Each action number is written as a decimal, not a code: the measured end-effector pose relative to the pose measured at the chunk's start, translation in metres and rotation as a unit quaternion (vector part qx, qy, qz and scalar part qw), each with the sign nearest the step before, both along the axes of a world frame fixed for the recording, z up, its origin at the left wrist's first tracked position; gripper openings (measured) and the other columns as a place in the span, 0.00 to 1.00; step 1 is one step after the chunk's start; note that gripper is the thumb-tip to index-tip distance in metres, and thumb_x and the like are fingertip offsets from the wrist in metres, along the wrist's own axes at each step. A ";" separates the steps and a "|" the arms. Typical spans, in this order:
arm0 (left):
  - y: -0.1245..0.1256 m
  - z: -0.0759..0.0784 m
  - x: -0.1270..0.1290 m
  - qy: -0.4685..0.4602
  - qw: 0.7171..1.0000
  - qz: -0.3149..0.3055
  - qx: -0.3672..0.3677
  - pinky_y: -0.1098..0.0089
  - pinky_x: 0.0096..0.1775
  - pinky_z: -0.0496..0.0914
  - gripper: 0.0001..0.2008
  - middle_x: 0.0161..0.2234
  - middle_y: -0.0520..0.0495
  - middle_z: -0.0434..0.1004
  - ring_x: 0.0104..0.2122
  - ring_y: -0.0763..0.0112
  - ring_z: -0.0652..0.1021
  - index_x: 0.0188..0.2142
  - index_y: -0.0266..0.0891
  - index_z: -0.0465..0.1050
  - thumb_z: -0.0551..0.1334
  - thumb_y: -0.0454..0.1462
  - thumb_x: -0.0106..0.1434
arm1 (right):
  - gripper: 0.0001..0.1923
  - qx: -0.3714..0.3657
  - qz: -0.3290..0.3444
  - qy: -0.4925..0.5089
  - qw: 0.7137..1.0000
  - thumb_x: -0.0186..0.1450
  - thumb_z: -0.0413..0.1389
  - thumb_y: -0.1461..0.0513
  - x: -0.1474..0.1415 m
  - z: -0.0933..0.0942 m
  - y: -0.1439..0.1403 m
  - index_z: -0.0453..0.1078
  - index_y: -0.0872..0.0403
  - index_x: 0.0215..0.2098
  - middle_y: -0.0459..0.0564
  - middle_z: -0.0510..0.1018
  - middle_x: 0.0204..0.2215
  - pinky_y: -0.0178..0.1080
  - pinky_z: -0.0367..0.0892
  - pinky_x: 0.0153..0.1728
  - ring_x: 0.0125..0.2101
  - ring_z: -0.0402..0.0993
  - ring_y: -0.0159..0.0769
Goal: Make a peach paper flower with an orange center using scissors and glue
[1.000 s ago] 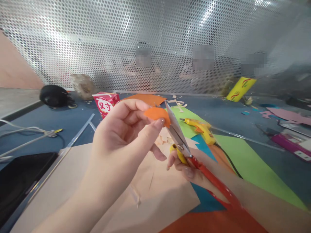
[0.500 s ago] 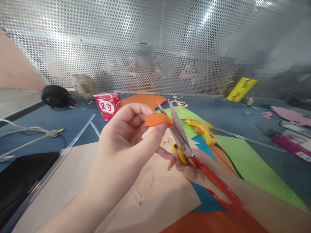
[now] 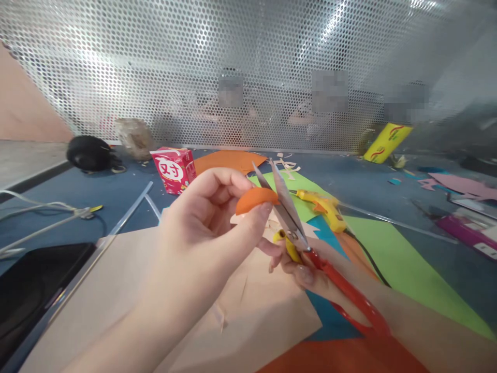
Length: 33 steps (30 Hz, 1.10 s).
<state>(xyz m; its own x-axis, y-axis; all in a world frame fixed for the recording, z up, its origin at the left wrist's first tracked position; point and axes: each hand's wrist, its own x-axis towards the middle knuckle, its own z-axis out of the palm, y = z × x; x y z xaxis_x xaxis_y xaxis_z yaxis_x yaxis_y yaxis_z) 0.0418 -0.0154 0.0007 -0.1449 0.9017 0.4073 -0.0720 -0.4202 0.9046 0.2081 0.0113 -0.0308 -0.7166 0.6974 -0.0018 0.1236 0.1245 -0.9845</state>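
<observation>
- One black tablet [image 3: 34, 290] lies at the far left edge, beside one white cable [image 3: 42, 212].
- One red carton [image 3: 173, 169] stands on the blue table [image 3: 116, 191].
- The left hand [image 3: 202, 233] pinches one orange paper piece [image 3: 254, 198] between thumb and fingers, raised above one beige sheet [image 3: 163, 305].
- One pair of scissors [image 3: 306, 243], blades slightly parted, meets the piece's right edge.
- The right hand [image 3: 310, 269] is closed around the red handles.
- One yellow glue gun [image 3: 324, 207] rests on one green sheet [image 3: 396, 259], behind the blades.
- One yellow pack [image 3: 386, 141] leans near the mesh screen [image 3: 248, 67], far right.
</observation>
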 end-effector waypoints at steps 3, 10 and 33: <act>-0.001 -0.001 0.001 0.006 1.000 -0.004 -0.005 0.75 0.21 0.78 0.06 0.29 0.54 0.73 0.23 0.79 0.73 0.31 0.40 0.67 0.64 0.33 0.56 | 0.10 -0.008 0.000 0.002 1.000 0.64 0.51 0.57 0.000 -0.001 0.001 0.61 0.53 0.28 0.42 0.65 0.27 0.33 0.69 0.38 0.30 0.67 0.25; 0.001 0.001 0.002 -0.026 0.999 -0.042 -0.016 0.76 0.21 0.77 0.05 0.31 0.53 0.74 0.27 0.76 0.75 0.31 0.40 0.67 0.62 0.31 0.57 | 0.11 -0.023 -0.019 0.004 1.000 0.66 0.48 0.58 -0.002 -0.002 -0.001 0.61 0.54 0.28 0.43 0.67 0.29 0.33 0.69 0.39 0.32 0.68 0.25; 0.001 0.006 0.002 -0.079 0.996 -0.017 -0.029 0.75 0.16 0.74 0.05 0.32 0.50 0.74 0.25 0.70 0.77 0.28 0.41 0.69 0.65 0.33 0.53 | 0.09 0.031 -0.013 -0.045 0.998 0.62 0.55 0.59 0.004 0.009 -0.002 0.61 0.54 0.27 0.43 0.63 0.24 0.32 0.65 0.28 0.25 0.62 0.26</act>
<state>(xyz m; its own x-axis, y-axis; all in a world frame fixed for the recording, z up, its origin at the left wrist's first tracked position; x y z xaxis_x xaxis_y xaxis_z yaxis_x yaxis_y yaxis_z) 0.0440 -0.0147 0.0065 -0.1720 0.9284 0.3294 -0.2285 -0.3629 0.9034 0.2124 0.0092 -0.0222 -0.6966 0.7171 -0.0215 0.2160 0.1810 -0.9595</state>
